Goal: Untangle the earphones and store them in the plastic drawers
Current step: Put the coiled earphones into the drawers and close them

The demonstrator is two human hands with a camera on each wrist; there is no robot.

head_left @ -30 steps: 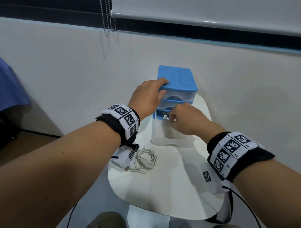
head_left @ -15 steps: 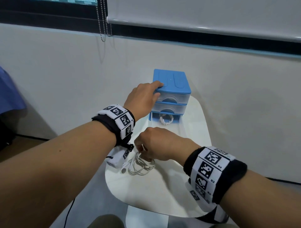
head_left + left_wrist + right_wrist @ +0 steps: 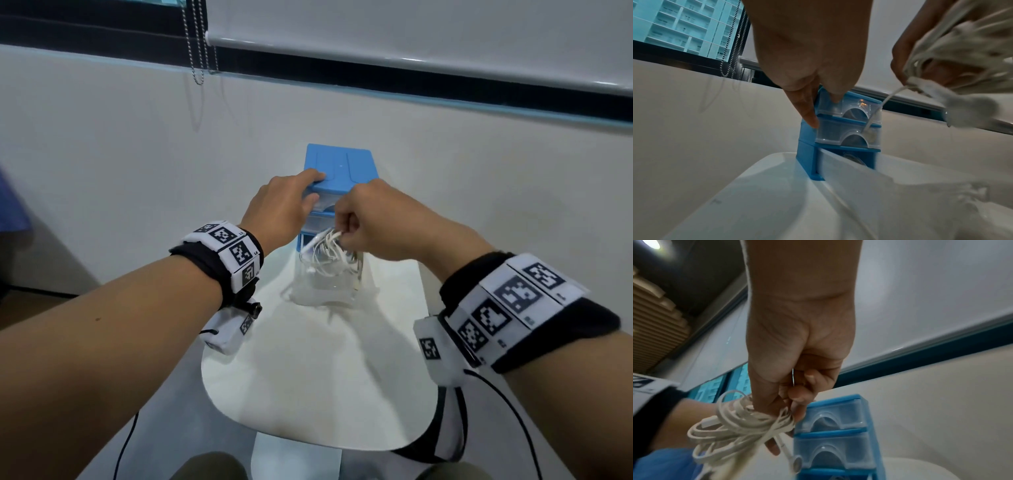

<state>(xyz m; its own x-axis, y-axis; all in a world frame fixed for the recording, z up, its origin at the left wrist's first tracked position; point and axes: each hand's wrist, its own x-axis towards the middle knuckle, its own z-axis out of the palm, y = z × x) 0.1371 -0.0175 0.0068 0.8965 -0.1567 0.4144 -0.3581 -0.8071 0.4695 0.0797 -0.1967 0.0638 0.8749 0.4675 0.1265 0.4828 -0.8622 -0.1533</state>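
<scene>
Pinching a coiled bundle of white wired earphones (image 3: 329, 250) between curled fingers (image 3: 797, 395) and thumb, the right hand (image 3: 373, 222) holds it above the pulled-out clear plastic bottom drawer (image 3: 325, 284) of the small blue-framed plastic drawer unit (image 3: 339, 168). Loops of cable hang below the fist; one earbud (image 3: 796, 464) dangles on its stem in the right wrist view, close to the drawer fronts. Some cable dips toward the open drawer; whether it touches the drawer floor cannot be told.

Left hand (image 3: 281, 205) rests on the unit's near-left top corner, index finger lying on the blue lid, fingers (image 3: 807, 112) fairly straight down the left side of the frame, thumb against the top drawer front (image 3: 849, 105). Fingers extended, pressing rather than wrapped round anything.

Top and middle clear drawers (image 3: 834, 449) are pushed in, each with an arched handle recess. Unit stands at the far end of a white rounded tabletop (image 3: 308, 377), close to a pale wall (image 3: 137, 154). Both wrists wear black bands with white square-code markers (image 3: 233, 250). Beaded blind cord (image 3: 197, 44) hangs at upper left.
</scene>
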